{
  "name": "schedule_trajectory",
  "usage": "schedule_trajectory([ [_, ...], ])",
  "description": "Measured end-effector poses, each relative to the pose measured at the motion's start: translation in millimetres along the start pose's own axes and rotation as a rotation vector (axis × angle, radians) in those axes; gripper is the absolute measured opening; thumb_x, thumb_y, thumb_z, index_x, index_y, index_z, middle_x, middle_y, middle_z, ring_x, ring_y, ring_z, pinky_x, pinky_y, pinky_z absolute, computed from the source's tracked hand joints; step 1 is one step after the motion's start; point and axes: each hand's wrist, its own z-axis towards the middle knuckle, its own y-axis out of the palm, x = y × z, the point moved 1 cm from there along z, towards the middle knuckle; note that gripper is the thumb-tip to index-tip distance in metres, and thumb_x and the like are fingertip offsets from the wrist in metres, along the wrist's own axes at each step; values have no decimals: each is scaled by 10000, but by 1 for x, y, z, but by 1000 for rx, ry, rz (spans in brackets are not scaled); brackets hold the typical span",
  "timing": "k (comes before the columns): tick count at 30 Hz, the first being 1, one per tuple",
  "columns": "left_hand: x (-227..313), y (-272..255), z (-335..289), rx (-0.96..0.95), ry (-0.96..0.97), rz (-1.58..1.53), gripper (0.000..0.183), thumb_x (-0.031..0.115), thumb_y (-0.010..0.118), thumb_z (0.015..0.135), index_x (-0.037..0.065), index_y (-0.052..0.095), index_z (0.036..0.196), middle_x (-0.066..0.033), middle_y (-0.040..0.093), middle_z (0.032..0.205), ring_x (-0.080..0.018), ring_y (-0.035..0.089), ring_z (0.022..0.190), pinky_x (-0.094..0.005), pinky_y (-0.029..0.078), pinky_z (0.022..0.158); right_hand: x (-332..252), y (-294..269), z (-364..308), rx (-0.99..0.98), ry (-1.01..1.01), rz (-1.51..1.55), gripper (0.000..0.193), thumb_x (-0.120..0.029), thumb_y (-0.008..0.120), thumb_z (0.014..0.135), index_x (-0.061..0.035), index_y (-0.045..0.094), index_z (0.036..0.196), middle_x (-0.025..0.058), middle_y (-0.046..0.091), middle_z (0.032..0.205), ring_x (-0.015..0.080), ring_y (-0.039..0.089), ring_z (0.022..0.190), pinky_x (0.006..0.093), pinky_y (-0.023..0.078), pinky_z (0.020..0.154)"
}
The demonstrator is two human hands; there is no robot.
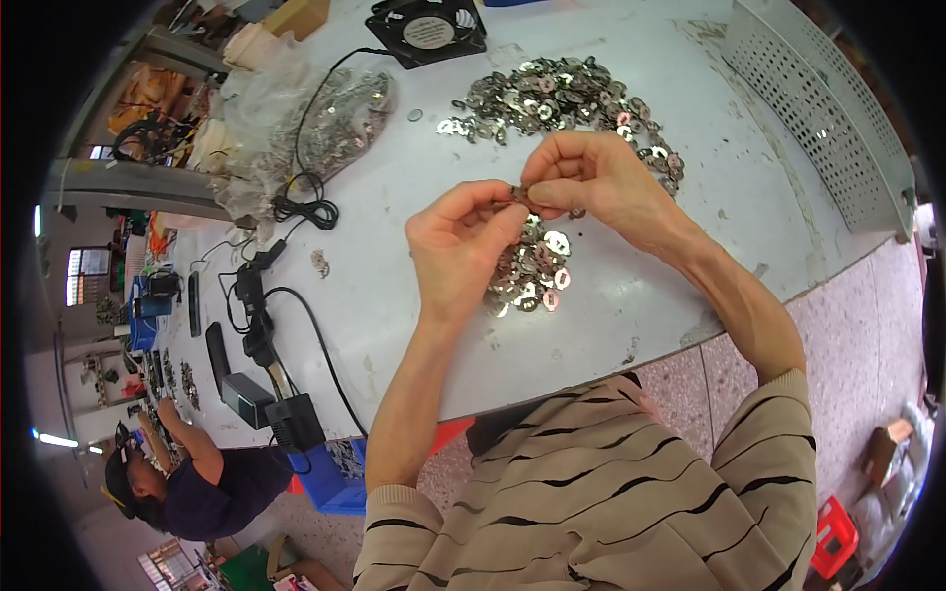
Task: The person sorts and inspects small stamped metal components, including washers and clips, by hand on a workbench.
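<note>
My left hand (461, 241) and my right hand (596, 187) meet over the white table, fingertips pinched together on a small round metal piece (522, 194). Most of that piece is hidden by the fingers. Just below them lies a small pile of shiny, round metal pieces with cut-outs (532, 271), partly covered by my left hand. Beyond my hands spreads a larger heap of similar metal pieces (552, 94), trailing off to the right.
A black fan (429, 30) stands at the far edge, its cable running left. Clear plastic bags of metal parts (340, 118) lie at left, near power adapters (296, 422). A grey perforated basket (828, 108) stands at right. Another person (197, 483) works at lower left.
</note>
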Motion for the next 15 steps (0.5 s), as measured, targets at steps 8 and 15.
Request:
schedule_trajectory([
  [8,-4,2,-7,-18,70,74,161,-78,647,762,-70,626,922,-63,634,796,-84,588,685,-197,489,603,7,1,-5,-30,6,12,75,-53,628,801,-12,609,862,19,611,741,74,569,668,203,465,627],
  [15,-3,0,-6,5,-50,42,123,14,657,798,-61,635,893,-80,635,780,-90,588,656,-191,473,566,6,0,-6,-42,-36,-102,93,-51,628,802,3,607,874,28,610,732,77,567,664,209,472,627],
])
